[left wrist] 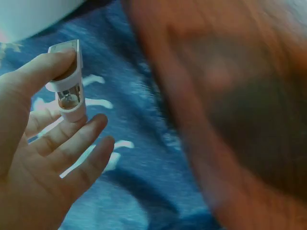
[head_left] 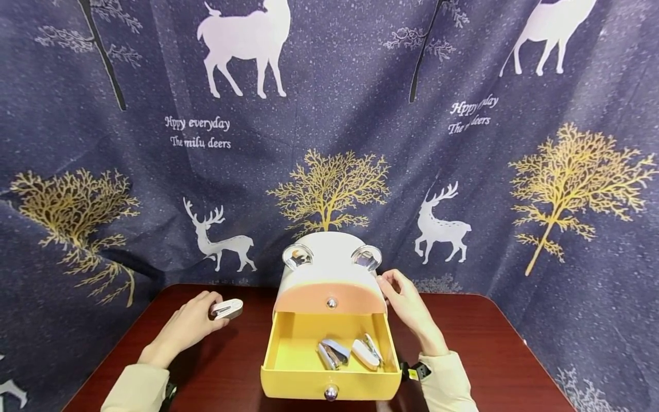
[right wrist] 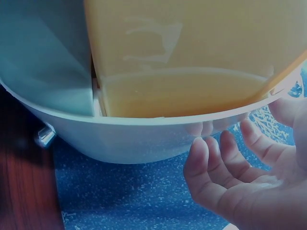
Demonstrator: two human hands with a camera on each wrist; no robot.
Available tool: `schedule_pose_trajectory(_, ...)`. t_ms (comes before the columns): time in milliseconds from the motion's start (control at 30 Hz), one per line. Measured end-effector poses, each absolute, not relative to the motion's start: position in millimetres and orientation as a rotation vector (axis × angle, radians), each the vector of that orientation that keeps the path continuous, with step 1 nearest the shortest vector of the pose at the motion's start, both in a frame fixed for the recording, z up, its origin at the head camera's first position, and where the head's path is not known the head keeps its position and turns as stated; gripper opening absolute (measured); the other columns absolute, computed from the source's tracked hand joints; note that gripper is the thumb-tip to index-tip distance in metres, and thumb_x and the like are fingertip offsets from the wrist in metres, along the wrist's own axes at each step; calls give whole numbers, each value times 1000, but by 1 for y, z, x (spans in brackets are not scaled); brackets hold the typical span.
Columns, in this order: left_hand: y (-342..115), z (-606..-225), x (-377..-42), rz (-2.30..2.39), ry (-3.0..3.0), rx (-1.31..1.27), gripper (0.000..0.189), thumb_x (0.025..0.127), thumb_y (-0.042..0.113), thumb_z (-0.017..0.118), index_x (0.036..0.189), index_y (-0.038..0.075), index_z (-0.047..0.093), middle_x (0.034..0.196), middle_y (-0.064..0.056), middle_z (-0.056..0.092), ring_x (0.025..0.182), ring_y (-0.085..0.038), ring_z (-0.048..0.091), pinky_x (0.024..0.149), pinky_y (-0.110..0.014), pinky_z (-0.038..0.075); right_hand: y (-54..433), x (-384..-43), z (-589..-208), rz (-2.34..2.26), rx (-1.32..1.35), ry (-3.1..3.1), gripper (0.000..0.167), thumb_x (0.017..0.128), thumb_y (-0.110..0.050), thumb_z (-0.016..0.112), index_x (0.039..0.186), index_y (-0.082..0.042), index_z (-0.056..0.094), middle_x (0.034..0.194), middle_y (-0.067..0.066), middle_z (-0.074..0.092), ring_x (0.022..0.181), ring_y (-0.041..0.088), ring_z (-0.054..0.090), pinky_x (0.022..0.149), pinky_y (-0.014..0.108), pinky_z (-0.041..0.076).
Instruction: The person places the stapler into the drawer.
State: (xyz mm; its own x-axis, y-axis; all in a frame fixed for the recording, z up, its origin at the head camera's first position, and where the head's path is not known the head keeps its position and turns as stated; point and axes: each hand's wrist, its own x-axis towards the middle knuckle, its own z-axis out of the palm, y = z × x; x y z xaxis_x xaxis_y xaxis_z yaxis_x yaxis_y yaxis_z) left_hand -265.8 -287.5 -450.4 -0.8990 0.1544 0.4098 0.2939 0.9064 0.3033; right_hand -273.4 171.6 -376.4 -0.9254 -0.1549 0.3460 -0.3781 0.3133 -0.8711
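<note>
Between thumb and fingers, my left hand (head_left: 187,320) pinches a small white stapler (head_left: 226,309) above the table, left of the desktop drawer box (head_left: 332,257). The left wrist view shows the thumb on one face of that stapler (left wrist: 71,86) and fingertips against its other side. At the box's right side is my right hand (head_left: 409,303); in the right wrist view its bent fingertips are at the white wall (right wrist: 144,139). The yellow lower drawer (head_left: 329,384) stands pulled out. Inside lie a blue-grey stapler (head_left: 333,353) and a white stapler (head_left: 366,353).
The box's orange upper drawer (head_left: 329,298) is closed. Two shiny round pieces (head_left: 297,256) stick up from its top. Everything stands on a dark red wooden table (head_left: 237,360). A blue cloth with deer and trees (head_left: 329,126) hangs close behind.
</note>
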Motion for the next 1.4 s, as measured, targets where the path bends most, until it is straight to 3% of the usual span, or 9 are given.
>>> schedule_pose_trajectory(300, -261, -419, -246, -523, -2637, -355, 35, 72, 29, 86, 94, 21, 60, 83, 7, 50, 69, -13, 49, 62, -35, 43, 173, -277, -380, 1673, 488, -2375, 15, 101, -13, 55, 102, 3, 57, 83, 9, 54, 75, 16, 55, 68, 36, 53)
schedule_pose_trajectory(567, -229, -388, -218, -613, -2566, -448, 34, 74, 33, 87, 94, 25, 60, 84, 12, 49, 73, -10, 50, 65, -30, 42, 180, -299, -406, 1672, 474, -2352, 23, 100, -27, 59, 101, -4, 58, 84, 9, 54, 76, 17, 56, 68, 38, 54)
schedule_pose_trajectory(833, -199, -365, -199, -646, -2503, -583, 36, 72, 33, 88, 96, 30, 60, 86, 18, 51, 72, -6, 52, 65, -25, 43, 179, -293, -398, 1655, 461, -2373, 21, 101, -23, 57, 102, -2, 57, 84, 9, 54, 75, 17, 56, 69, 37, 54)
schedule_pose_trajectory(933, -190, -359, -194, -627, -2496, -649, 37, 72, 32, 87, 98, 30, 60, 88, 20, 51, 73, -4, 52, 66, -25, 44, 181, -299, -407, 1640, 473, -2356, 26, 100, -29, 58, 102, -3, 57, 83, 8, 54, 75, 16, 57, 67, 35, 54)
schedule_pose_trajectory(1400, -162, -354, -196, -452, -2527, -998, 38, 74, 34, 85, 100, 23, 60, 90, 17, 47, 70, -1, 46, 63, -21, 42, 180, -299, -408, 1655, 482, -2343, 23, 100, -29, 58, 101, -6, 58, 86, 10, 56, 75, 20, 57, 65, 34, 54)
